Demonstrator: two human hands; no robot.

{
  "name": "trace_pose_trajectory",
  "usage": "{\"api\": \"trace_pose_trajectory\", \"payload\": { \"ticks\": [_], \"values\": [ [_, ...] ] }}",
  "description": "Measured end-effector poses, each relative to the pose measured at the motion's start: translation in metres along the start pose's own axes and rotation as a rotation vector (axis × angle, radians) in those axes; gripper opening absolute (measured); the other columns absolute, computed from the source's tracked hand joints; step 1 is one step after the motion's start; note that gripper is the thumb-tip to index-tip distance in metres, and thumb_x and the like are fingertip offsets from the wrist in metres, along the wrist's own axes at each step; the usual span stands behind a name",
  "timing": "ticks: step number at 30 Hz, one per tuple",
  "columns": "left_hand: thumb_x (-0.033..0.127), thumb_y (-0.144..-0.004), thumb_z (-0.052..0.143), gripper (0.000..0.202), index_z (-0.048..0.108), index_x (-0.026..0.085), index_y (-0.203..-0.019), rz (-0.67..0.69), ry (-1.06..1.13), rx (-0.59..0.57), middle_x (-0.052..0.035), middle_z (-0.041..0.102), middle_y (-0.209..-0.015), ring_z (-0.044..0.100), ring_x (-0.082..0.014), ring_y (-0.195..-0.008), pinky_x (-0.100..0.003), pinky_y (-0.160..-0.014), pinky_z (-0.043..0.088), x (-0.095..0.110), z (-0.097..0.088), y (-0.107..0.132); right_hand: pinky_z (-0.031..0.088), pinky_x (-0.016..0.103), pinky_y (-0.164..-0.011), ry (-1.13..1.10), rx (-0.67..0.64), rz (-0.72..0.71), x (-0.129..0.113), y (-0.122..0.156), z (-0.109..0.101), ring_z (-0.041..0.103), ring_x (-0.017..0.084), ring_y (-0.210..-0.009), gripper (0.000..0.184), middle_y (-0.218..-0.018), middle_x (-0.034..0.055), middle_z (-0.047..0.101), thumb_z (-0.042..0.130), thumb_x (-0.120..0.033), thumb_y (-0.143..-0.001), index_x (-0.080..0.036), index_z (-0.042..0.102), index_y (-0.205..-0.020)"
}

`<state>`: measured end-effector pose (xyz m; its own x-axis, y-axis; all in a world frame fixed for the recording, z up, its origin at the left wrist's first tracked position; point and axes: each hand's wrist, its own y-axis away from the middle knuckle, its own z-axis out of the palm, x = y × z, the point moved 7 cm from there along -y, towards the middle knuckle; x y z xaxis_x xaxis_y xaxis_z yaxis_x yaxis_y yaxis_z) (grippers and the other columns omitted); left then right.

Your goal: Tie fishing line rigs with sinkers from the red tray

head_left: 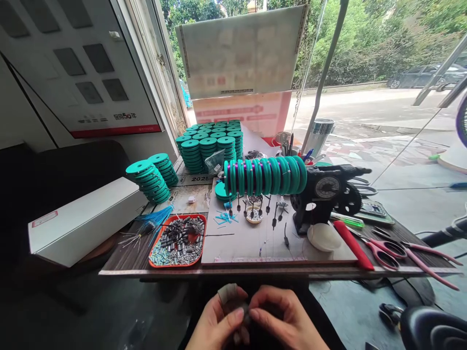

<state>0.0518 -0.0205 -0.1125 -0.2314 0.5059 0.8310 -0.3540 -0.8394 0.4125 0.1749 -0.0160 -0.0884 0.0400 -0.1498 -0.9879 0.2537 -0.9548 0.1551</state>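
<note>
Below the table's front edge, my left hand (224,318) and my right hand (280,316) come together over my lap. Thumb and fingers are pinched on both, and whatever lies between them is too small or dark to make out. A pale wrap covers one finger of the left hand. On the table beyond stands a black winding device (328,187) with a row of green spools (264,176) on its shaft. Thin lines with small dark weights (274,222) hang from the spools. A shallow dish of white beads (253,214) sits beneath them.
An orange-rimmed tray (177,264) of small metal parts stands front left, beside blue strands (156,216). Stacked green spools (207,150) and a white box (87,218) lie further left. At right are a red bar (353,245), scissors (386,253) and pliers (430,265).
</note>
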Motion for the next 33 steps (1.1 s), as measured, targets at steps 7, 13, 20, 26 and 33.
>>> {"api": "trace_pose_trajectory", "payload": {
  "ticks": [7, 13, 20, 26, 33],
  "values": [
    [0.049, -0.07, 0.066, 0.03, 0.067, 0.019, -0.068, 0.277, -0.547, 0.125, -0.0021, 0.059, -0.077, 0.053, -0.0156, -0.075, -0.02, -0.07, 0.042, 0.031, -0.006, 0.011, 0.041, 0.018, -0.06, 0.066, 0.07, 0.004, -0.001, 0.001, -0.006, 0.048, 0.01, -0.061, 0.048, -0.065, 0.0036, 0.06, 0.058, -0.059, -0.068, -0.011, 0.066, -0.068],
    [0.041, -0.07, 0.068, 0.025, 0.063, 0.018, -0.061, 0.318, -0.636, 0.127, -0.0009, 0.054, -0.072, 0.049, -0.013, -0.066, -0.019, -0.06, 0.038, 0.033, -0.003, 0.011, 0.039, 0.018, -0.06, 0.076, 0.045, 0.017, 0.0, 0.001, -0.003, 0.046, 0.009, -0.061, 0.049, -0.064, 0.0028, 0.058, 0.056, -0.059, -0.069, -0.011, 0.064, -0.068],
    [0.049, -0.069, 0.066, 0.033, 0.064, 0.017, -0.061, 0.295, -0.613, 0.099, -0.0022, 0.055, -0.071, 0.051, -0.0147, -0.069, -0.02, -0.06, 0.038, 0.027, -0.006, 0.009, 0.04, 0.017, -0.063, 0.093, 0.086, -0.016, 0.002, 0.001, -0.006, 0.05, 0.01, -0.066, 0.043, -0.07, 0.003, 0.06, 0.055, -0.054, -0.073, -0.011, 0.063, -0.071],
    [0.046, -0.068, 0.067, 0.031, 0.063, 0.017, -0.057, 0.262, -0.67, 0.124, -0.0017, 0.053, -0.068, 0.048, -0.0139, -0.064, -0.02, -0.058, 0.037, 0.034, -0.005, 0.014, 0.041, 0.016, -0.063, 0.219, 0.075, -0.093, 0.0, 0.002, -0.003, 0.053, 0.01, -0.067, 0.038, -0.07, 0.003, 0.061, 0.051, -0.047, -0.079, -0.012, 0.063, -0.072],
    [0.036, -0.071, 0.065, 0.023, 0.062, 0.018, -0.058, 0.283, -0.748, 0.101, -0.0008, 0.053, -0.068, 0.048, -0.0137, -0.066, -0.02, -0.062, 0.038, 0.044, -0.006, 0.018, 0.04, 0.015, -0.059, 0.361, 0.076, -0.191, -0.008, 0.004, -0.004, 0.052, 0.008, -0.063, 0.035, -0.069, 0.003, 0.06, 0.046, -0.042, -0.084, -0.012, 0.06, -0.072]
  ]
}}
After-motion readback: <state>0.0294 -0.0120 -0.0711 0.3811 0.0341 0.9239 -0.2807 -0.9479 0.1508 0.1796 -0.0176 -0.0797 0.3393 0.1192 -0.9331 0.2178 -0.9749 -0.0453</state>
